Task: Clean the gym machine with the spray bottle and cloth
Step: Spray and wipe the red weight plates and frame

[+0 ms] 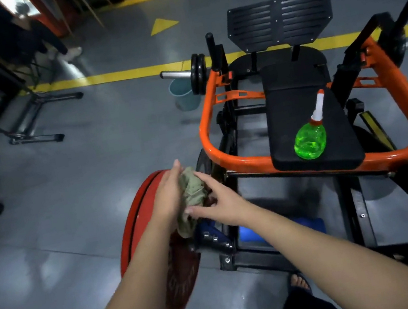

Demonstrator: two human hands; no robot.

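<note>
olive fabric first: the cloth (191, 186) sits bunched between both hands just above the red plate (134, 221). the left grip (169, 196) lies against its left side with fingers fairly straight, pressing rather than closing. the right grip (217, 200) takes the wad between its thumb below and its fingers above. the cloth looks soft, light and floppy, with a tail hanging loose, so it is best gathered into the palm before wiping. further on, the bottle (310, 142) lies on its side on the black pad (295, 112), inside the orange frame (220, 155), well apart from both hands. it is probably light, smooth plastic that may roll, so take it by the narrow neck under the white nozzle.
</note>
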